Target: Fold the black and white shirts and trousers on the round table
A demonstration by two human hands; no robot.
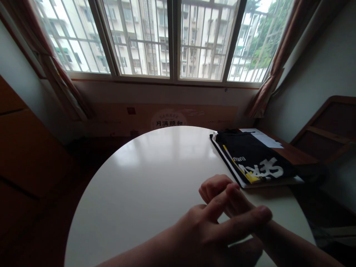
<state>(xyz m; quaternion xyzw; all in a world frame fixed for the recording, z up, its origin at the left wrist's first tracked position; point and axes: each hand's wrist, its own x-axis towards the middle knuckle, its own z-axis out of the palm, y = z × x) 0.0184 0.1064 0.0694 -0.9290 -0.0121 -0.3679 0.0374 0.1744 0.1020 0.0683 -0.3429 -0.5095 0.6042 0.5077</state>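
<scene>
My left hand [214,230] reaches in from the lower left above the white round table [133,200]. Its fingers are apart and stretched to the right, crossing in front of my right wrist. Behind it, my right hand [215,187] is closed with the fingers curled in, and I see nothing in them. The two hands overlap and seem to touch near the right wrist; the left thumb and the right palm are hidden. Just beyond the hands, a folded black cloth with white and yellow print [256,155] lies at the table's right side.
Pale flat sheets or cloth lie under the black cloth. A paper [263,139] rests on a brown wooden surface [294,154] to the right. A long printed carton [111,118] stands below the barred window [200,44]. Curtains [55,74] hang at both sides; an orange-brown cabinet [25,141] stands left.
</scene>
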